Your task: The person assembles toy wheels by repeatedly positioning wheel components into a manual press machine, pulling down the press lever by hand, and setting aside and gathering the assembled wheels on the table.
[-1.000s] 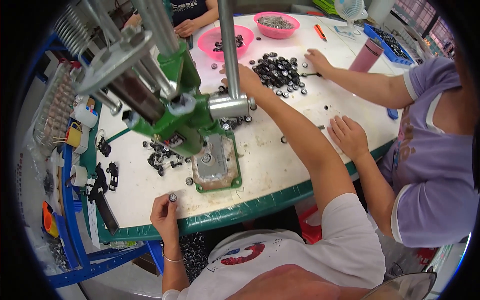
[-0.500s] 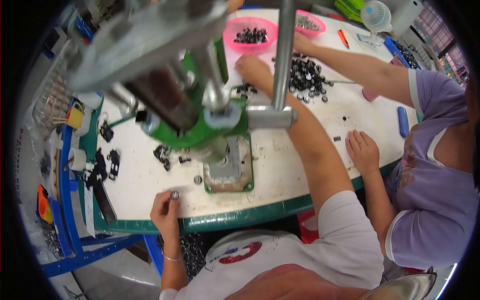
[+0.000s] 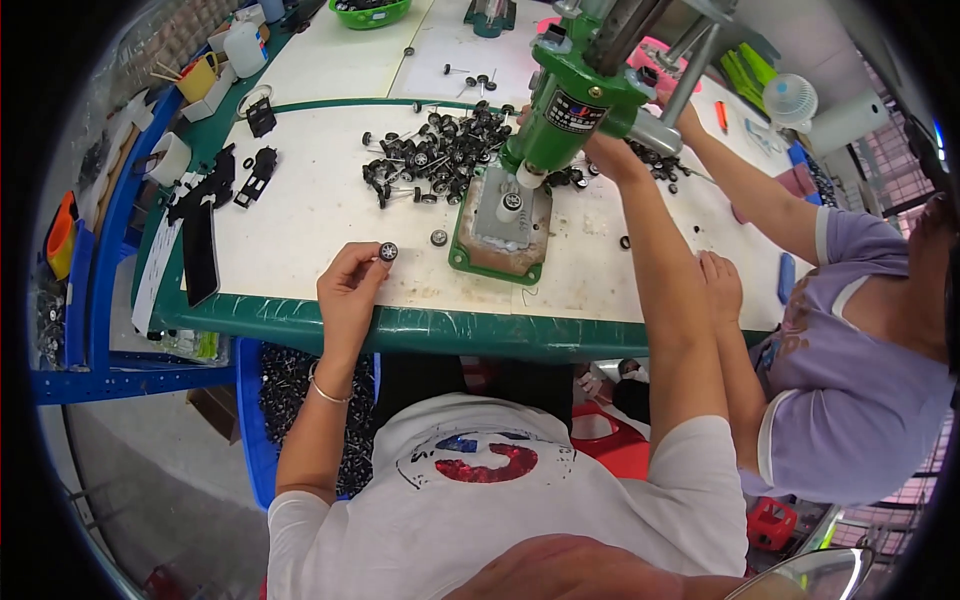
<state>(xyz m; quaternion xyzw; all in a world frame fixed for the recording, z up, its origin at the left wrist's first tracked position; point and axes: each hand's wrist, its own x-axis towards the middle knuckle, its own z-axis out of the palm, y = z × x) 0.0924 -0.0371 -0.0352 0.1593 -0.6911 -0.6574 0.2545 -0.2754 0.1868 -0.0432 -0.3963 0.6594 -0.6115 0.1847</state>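
My left hand (image 3: pixel 350 290) rests near the table's front edge and pinches a small black toy wheel (image 3: pixel 388 251) with a silver hub between thumb and fingers. My right hand (image 3: pixel 612 155) reaches up and grips the lever handle (image 3: pixel 662 128) of a green hand press (image 3: pixel 565 105). Under the press head sits another wheel (image 3: pixel 512 200) on the press's base plate (image 3: pixel 495 245). One loose wheel (image 3: pixel 438 237) lies just left of the base. A heap of black wheels and axles (image 3: pixel 435 155) lies behind it.
A person in a purple shirt (image 3: pixel 850 390) works at my right, one hand (image 3: pixel 720 285) on the table edge. Black toy car chassis parts (image 3: pixel 215 185) lie at the left. A blue bin of wheels (image 3: pixel 285 390) stands under the green table edge (image 3: pixel 400 325).
The view has swung so the press now stands right of centre. My left hand still holds the wheel at the front edge; my right hand stays on the lever.
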